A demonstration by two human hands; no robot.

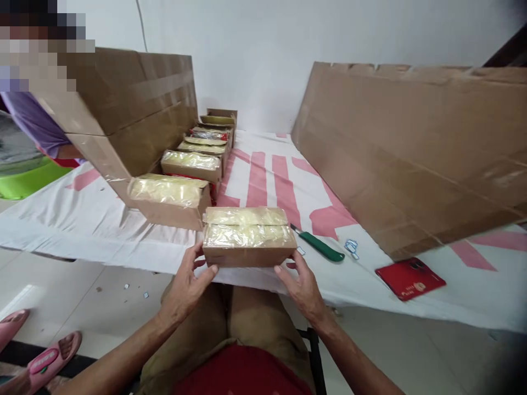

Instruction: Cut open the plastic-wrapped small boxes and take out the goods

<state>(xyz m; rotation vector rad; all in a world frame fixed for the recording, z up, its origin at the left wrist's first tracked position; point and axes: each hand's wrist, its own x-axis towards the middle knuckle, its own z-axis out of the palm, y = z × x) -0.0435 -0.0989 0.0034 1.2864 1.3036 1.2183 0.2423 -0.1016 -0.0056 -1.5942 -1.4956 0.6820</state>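
Note:
A small brown cardboard box (248, 237), its top sealed with clear tape, sits at the near edge of the white and pink sheet (263, 175). My left hand (186, 289) grips its left end with thumb and fingers curled round the corner. My right hand (303, 285) holds its right end the same way. Both hands are closed on the box.
A row of several similar taped boxes (191, 164) runs away on the left beside a big carton (135, 104). Flattened cardboard (411, 142) leans at right. A green-handled knife (319, 244) and a red card (410, 278) lie near it. Another person (37, 120) is at far left; pink sandals (51, 356) lie on the floor.

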